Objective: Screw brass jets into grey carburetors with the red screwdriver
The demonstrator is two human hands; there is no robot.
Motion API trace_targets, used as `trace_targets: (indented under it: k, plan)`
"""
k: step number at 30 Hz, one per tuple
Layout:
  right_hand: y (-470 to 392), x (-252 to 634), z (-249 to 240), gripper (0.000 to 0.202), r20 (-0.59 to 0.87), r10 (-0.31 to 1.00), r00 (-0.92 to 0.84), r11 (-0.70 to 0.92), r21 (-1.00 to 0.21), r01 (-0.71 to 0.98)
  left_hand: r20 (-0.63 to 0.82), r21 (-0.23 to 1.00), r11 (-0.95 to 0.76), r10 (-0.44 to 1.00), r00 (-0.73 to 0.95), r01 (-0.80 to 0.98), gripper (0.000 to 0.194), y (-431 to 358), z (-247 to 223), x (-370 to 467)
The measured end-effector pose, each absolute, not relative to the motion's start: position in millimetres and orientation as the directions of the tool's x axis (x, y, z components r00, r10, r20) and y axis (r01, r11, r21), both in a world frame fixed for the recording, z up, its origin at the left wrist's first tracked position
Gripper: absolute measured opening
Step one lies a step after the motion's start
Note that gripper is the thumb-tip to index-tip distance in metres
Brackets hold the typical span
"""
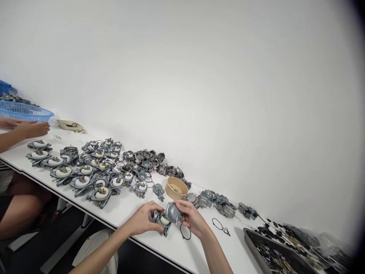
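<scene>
My left hand (146, 219) grips a grey metal carburetor body (165, 228) with a white float in it, near the front edge of the white table. Between the thumb and fingers of my right hand (192, 217) is a round grey carburetor float bowl (172, 213), held tilted just above the body and partly covering it. On the table beneath my right hand lies a black rubber ring (185, 232). A tan round tub (176, 188) with small brass-coloured parts in it stands just beyond my hands.
Many carburetor bodies with white floats (82, 180) cover the table on the left. Loose bowls (225, 205) line the wall side. At right are black rings (218, 224) and a dark tray (253, 247) of small parts. A co-worker's hands (31, 129) are near a blue basket (42, 113).
</scene>
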State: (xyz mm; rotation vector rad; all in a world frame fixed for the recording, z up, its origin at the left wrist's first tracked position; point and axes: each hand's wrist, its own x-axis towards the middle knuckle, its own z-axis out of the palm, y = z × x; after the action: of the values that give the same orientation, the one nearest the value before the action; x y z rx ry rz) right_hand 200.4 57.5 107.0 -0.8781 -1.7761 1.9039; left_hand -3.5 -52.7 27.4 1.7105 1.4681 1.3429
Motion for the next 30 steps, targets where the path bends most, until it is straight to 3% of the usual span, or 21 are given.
trace_targets:
  k: [5,10,18,24,30]
  plan:
    - [65.8,188.5,115.4,0.044,-0.251,0.529,-0.810,-0.022,-0.959,0.283,0.358,0.865,-0.313,0.933,-0.045,0.391,0.062,-49.9,24.8,-4.7]
    - [71.2,177.0,116.0,0.047,-0.232,0.543,-0.807,0.079,-0.943,0.325,0.364,0.848,-0.310,0.930,-0.047,0.431,0.057,-50.1,25.6,-4.6]
    - [59.7,180.0,117.2,0.049,-0.069,0.564,-0.823,0.333,-0.893,0.303,0.349,0.842,-0.288,0.936,-0.054,0.456,0.059,-52.5,26.3,-3.9]
    - [49.1,183.6,121.3,0.045,0.160,0.390,-0.907,0.687,-0.706,0.171,0.342,0.846,-0.268,0.936,-0.085,0.462,0.059,-53.1,27.3,-1.7]
    - [40.6,188.0,107.3,0.047,0.271,0.398,-0.877,0.791,-0.585,0.178,0.290,0.884,-0.225,0.951,-0.103,0.409,0.055,-56.2,30.4,-0.2]
